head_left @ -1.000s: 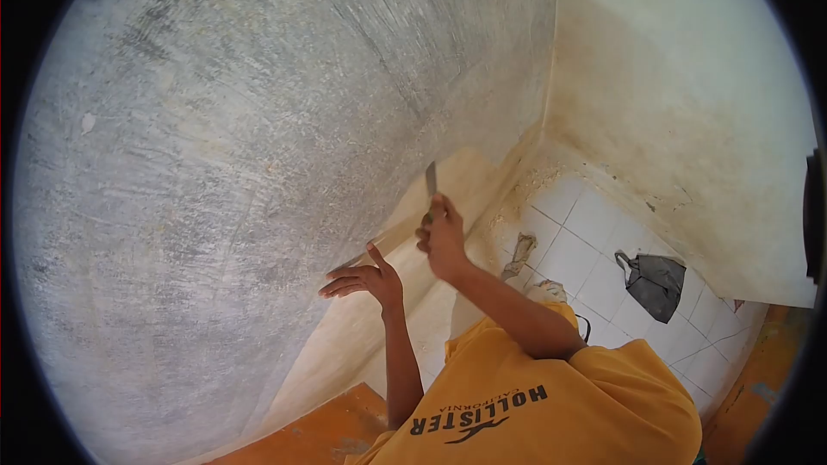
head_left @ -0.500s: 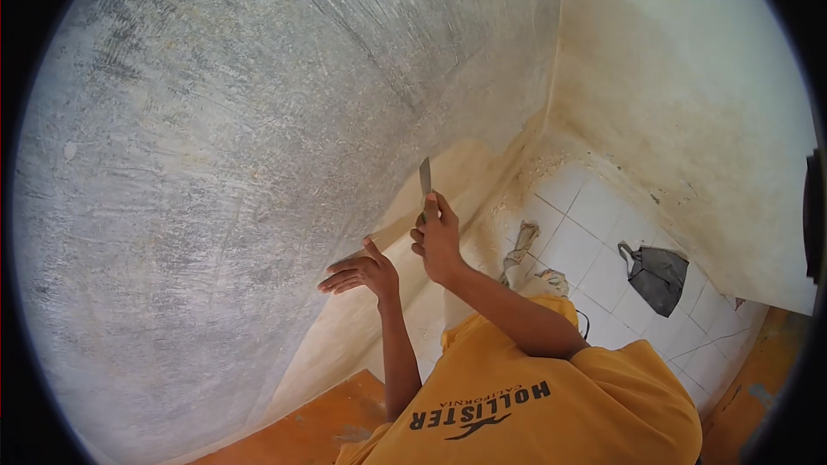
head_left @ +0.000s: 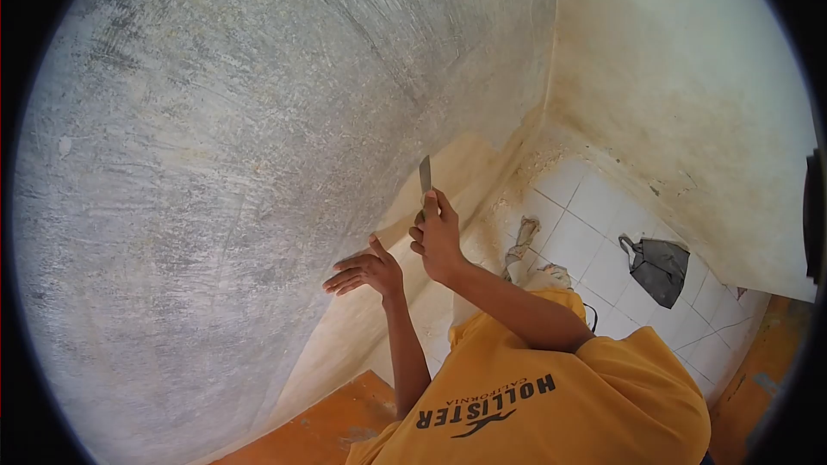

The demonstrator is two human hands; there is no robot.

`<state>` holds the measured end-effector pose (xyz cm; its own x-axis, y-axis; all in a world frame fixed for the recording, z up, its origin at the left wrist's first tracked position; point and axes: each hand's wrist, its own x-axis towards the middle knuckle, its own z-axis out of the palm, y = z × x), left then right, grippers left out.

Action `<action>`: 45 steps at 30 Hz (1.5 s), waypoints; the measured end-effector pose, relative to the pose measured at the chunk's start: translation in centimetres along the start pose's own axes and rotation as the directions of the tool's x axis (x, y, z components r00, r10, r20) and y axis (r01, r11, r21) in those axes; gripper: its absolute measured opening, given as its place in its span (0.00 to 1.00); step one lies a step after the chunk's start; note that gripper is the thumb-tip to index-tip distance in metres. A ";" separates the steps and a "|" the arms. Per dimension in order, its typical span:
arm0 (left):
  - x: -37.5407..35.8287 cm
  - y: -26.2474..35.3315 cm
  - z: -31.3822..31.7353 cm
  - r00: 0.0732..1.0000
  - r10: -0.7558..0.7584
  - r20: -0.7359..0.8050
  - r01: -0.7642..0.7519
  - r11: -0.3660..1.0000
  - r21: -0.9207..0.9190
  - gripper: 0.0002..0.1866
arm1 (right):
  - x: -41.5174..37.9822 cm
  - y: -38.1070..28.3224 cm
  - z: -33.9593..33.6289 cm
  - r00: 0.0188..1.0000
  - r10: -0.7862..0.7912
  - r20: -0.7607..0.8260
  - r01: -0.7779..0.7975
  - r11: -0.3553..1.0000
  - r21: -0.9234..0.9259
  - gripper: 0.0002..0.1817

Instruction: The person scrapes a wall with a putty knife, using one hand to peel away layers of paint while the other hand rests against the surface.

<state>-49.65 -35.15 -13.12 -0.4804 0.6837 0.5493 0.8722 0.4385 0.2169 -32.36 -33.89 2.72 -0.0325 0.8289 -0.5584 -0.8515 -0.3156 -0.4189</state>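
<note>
In my right hand (head_left: 438,237) is a scraper (head_left: 425,174), a flat metal blade pointing up and away from me. My fingers wrap round its handle, which they mostly hide. The blade is by the wall (head_left: 233,164), near the border between its rough grey surface and a smooth beige band (head_left: 457,170); whether it touches cannot be told. To the left, my left hand (head_left: 369,273) is open, fingers stretched out and thumb raised, close to the wall near that same border. Nothing shows in it.
A beige wall (head_left: 680,103) meets the grey one at a corner on the right. On the white tiled floor (head_left: 573,250) lie a dark grey bag (head_left: 660,271) and a crumpled cloth-like thing (head_left: 522,239). Orange surfaces (head_left: 336,413) are at the bottom. Crumbs line the floor edge.
My left hand has shifted slightly to the right. My right hand and the scraper stay almost in place. The whole view has tilted a little.
</note>
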 end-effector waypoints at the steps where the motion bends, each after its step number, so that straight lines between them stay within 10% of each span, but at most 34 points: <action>1: -0.4 -0.5 0.4 1.000 0.004 0.004 -0.004 1.000 -0.007 0.62 | -0.6 0.1 0.4 1.000 0.009 -0.016 -0.009 1.000 -0.008 0.13; 45: 0.4 -0.3 0.0 0.998 0.036 -0.057 -0.036 0.999 0.014 0.62 | -0.3 -0.9 -0.4 0.998 0.053 0.024 -0.052 0.998 -0.026 0.13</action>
<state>-50.07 -34.99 -12.96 -0.4423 0.6646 0.6022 0.8873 0.4218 0.1862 -31.35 -34.03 2.96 -0.0901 0.8221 -0.5622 -0.8345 -0.3705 -0.4080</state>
